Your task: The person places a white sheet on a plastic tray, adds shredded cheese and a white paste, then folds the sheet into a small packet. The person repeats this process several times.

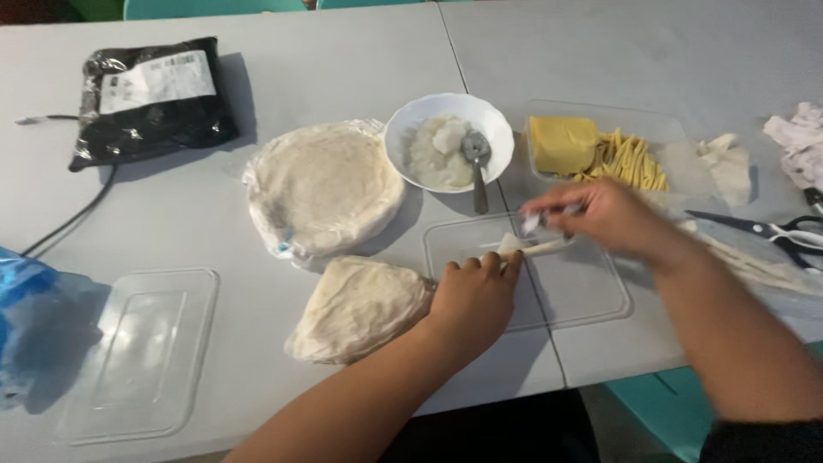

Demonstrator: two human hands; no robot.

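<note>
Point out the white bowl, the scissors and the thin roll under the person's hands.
white bowl (pixel 411 116): head view, bare left rim.
scissors (pixel 744 225): head view, middle of the blades.
thin roll (pixel 542 248): head view, the stretch showing between the hands.

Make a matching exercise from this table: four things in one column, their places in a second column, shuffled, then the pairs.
Things:
1. white ceramic bowl with metal spoon
2. black plastic package
3. black-handled scissors
4. yellow cheese block

Places:
A. far left
B. right edge
C. in a clear tray
D. centre, beside the round wrapper stack

Pairs: 1-D, 2-A, 3-B, 4-C
</note>
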